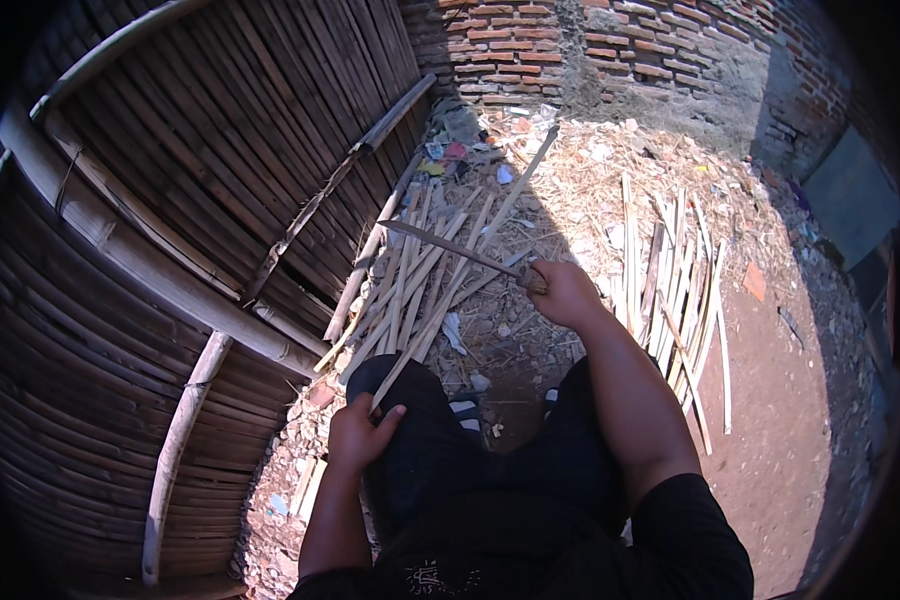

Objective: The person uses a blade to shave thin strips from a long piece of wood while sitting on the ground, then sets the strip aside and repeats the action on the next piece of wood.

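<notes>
My right hand (560, 292) is closed on the wooden handle of a long, narrow knife (450, 246), its blade pointing left across a pale bamboo strip. My left hand (362, 432), resting by my left knee, grips that long strip (516, 188), which runs diagonally up and away from me. Beyond my left knee lies a loose heap of cut strips (410, 275). Another bundle of strips (680, 290) lies on the ground to the right of my right forearm.
A bamboo slat wall (200, 130) with thicker poles stands along the left. A brick wall (650, 50) closes off the back. Scraps, shavings and litter (590, 160) cover the ground between. At the far right are bare dirt (760, 430) and a grey panel (835, 200).
</notes>
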Available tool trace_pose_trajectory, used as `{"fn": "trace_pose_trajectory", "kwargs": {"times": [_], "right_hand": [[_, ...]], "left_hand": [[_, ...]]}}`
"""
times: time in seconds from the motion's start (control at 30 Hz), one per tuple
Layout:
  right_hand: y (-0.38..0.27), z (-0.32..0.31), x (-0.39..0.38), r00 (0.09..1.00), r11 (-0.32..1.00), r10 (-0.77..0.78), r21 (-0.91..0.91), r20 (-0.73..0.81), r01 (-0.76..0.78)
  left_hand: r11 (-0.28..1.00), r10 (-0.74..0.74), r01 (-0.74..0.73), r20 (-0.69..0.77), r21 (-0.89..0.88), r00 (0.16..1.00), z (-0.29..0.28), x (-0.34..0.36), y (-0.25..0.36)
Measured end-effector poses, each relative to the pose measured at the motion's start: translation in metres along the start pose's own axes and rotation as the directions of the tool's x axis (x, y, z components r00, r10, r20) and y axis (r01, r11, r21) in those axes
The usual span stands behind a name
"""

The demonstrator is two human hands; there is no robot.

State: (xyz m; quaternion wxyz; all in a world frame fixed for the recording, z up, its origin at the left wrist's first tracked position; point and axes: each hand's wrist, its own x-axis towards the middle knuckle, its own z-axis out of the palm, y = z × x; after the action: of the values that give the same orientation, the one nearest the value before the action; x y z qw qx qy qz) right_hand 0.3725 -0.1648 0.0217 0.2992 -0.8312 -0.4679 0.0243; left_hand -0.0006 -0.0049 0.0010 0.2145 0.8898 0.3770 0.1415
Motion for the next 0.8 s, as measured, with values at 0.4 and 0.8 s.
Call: {"fn": "trace_pose_trajectory", "kwargs": {"times": [0.4, 0.8], "right_hand": [[-0.026, 0.015, -0.005, 0.952, 0.970, -0.195, -0.100, 0.238, 0.223], [-0.001, -0.007, 0.000, 0.997, 0.998, 0.061, 0.004, -0.042, -0.061]], "left_hand": [[1.000, -0.001, 0.001, -0.010, -0.002, 1.000, 0.001, -0.001, -0.002], [1.000, 0.005, -0.005, -0.007, 0.016, 1.000, 0.001, -0.001, -0.001]]}}
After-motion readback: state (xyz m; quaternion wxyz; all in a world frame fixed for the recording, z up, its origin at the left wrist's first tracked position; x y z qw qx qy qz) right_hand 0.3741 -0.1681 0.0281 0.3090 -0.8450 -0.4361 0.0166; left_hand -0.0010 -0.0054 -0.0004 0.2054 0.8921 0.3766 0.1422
